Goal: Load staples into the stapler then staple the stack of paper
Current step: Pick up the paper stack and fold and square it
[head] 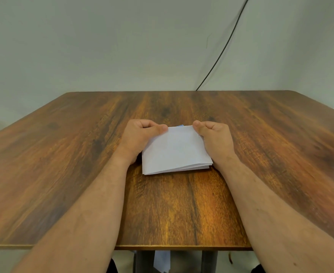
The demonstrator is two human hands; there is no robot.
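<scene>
Bare forearms reach over the wooden table [63,154] to the stack of paper [175,152] at its middle. Left hand [140,134] and right hand [214,136] pinch its far corners, fingers curled closed; a black cable [224,47] hangs behind.

both hands [142,134] [214,137] pinching paper stack [175,151], wooden table [63,154]
</scene>
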